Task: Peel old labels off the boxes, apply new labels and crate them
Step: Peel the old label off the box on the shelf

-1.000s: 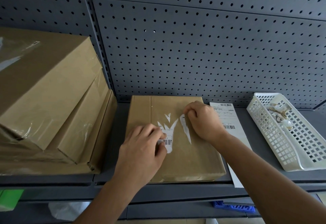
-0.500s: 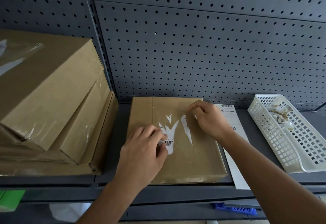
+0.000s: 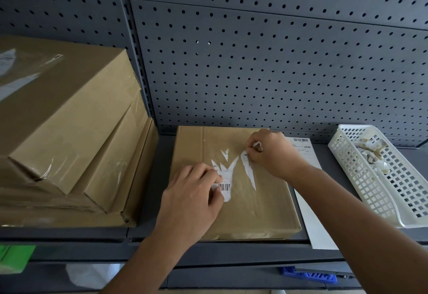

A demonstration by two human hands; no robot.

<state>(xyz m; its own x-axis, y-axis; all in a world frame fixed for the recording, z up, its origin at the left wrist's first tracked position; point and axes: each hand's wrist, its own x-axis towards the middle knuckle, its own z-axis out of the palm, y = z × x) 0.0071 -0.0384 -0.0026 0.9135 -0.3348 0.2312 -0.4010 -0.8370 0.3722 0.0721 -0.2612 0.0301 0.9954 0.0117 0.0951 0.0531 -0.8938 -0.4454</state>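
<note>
Peeling judged partway: torn old label shreds [image 3: 229, 168] are left on the box [image 3: 257, 215], mid-shelf. One strip [image 3: 251, 174] is pinched by the right hand [image 3: 273, 152], the barcode piece [image 3: 225, 188] by the left hand [image 3: 192, 191]. Relabelling, crating undone.

Dim, cool light; soft glare streaks the film-wrapped stacked boxes [image 3: 69, 131] left of the pegboard [image 3: 266, 66]. Wide-angle bending bows the pegboard's seams (most near its corners); shadows below it are faint
</note>
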